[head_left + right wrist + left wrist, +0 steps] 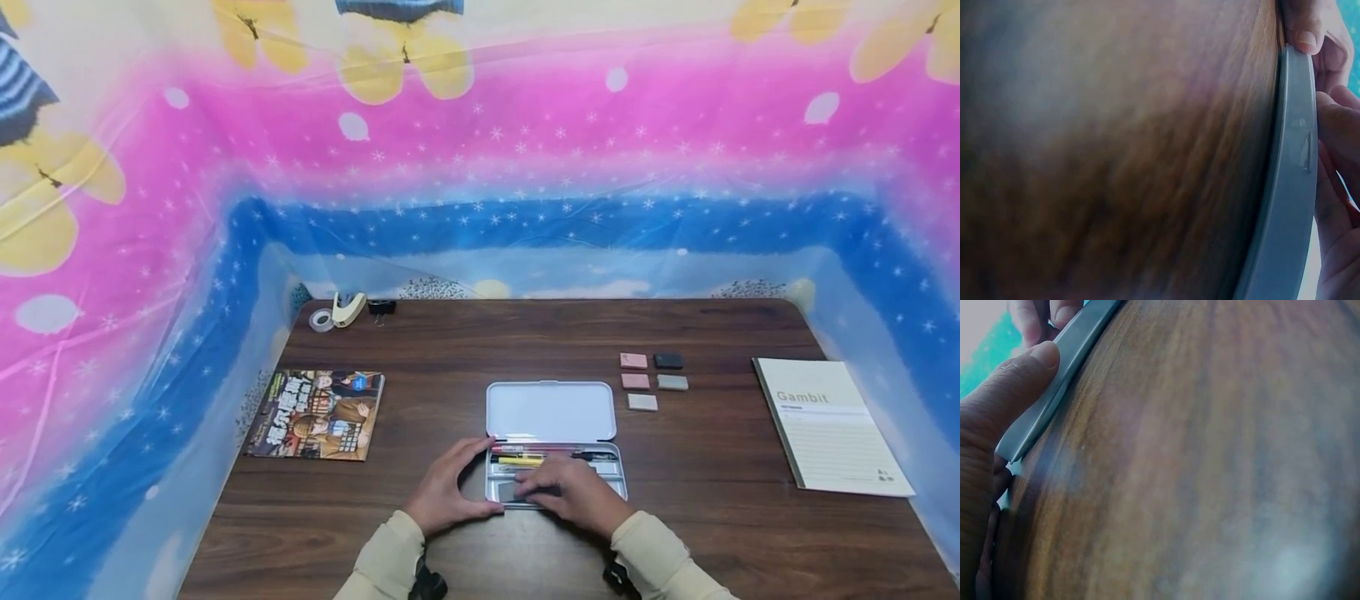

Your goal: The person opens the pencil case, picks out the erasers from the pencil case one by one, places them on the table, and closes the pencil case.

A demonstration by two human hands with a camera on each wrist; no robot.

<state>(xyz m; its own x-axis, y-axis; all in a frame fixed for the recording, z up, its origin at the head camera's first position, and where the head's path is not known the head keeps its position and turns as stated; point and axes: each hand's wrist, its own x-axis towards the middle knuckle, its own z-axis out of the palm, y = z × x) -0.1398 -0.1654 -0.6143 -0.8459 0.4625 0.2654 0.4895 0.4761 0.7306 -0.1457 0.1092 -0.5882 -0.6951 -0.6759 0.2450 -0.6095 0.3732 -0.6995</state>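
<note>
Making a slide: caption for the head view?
Both hands, left hand and right hand, at an open pencil case on a wooden table.

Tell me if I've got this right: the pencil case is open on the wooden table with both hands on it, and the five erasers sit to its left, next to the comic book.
Not quite. The five erasers lie to the right of the pencil case, between it and the notebook, as the head view shows. The comic book is alone on the left. The rest holds: the case is open on the table with the left hand and right hand on it.
</note>
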